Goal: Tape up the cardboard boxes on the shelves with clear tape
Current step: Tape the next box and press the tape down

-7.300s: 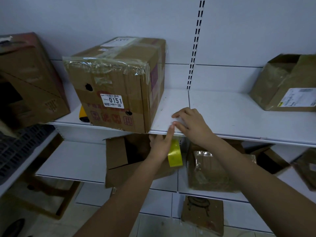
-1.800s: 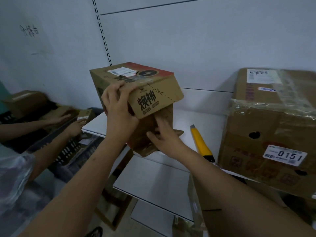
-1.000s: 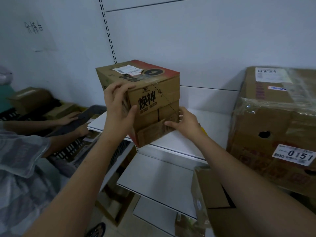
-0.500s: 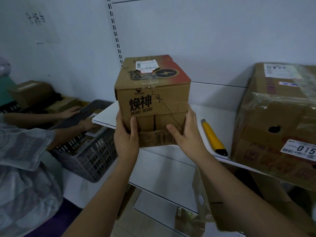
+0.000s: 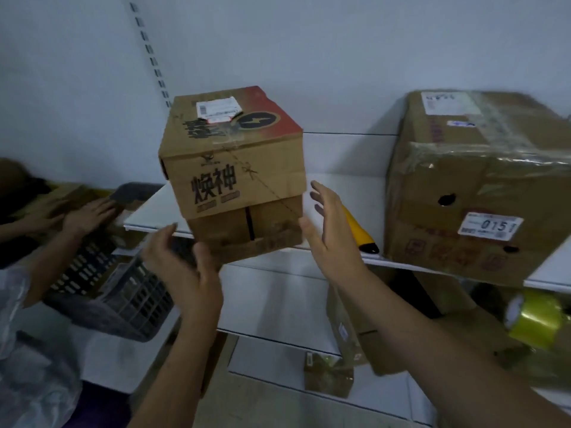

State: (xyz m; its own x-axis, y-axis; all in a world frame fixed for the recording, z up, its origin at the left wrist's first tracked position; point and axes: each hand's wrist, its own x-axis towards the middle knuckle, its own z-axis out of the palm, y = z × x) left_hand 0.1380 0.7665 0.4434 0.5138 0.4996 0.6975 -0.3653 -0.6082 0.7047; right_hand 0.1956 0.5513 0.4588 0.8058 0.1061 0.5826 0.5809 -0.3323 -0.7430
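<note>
While both hands are spread with straight fingers and hold nothing, the printed cardboard box (image 5: 234,177) stands upright between them on the white shelf (image 5: 336,186), its front bottom edge reaching a little past the shelf edge. The left hand (image 5: 185,270) is just below and left of the box's lower front corner, the thumb close to it; I cannot tell if it touches. The right hand (image 5: 332,233) is just right of the box, palm toward it, apart from it. On this shelf I count two boxes: this one and a larger taped box (image 5: 475,186) with a label "0151", to the right of the right hand. The printed box shows its short face with black characters toward the camera, and its long axis runs back toward the wall; the top is closed, with a white sticker (image 5: 217,109). One yellow utility knife (image 5: 360,233) lies behind the right hand, its dark end forward. One yellowish tape roll (image 5: 537,319) is low, far right of the right arm. Left of the left hand, one dark plastic crate (image 5: 123,291) is seen, contents unclear, and another person's two hands (image 5: 86,214) rest on something blurred.
</note>
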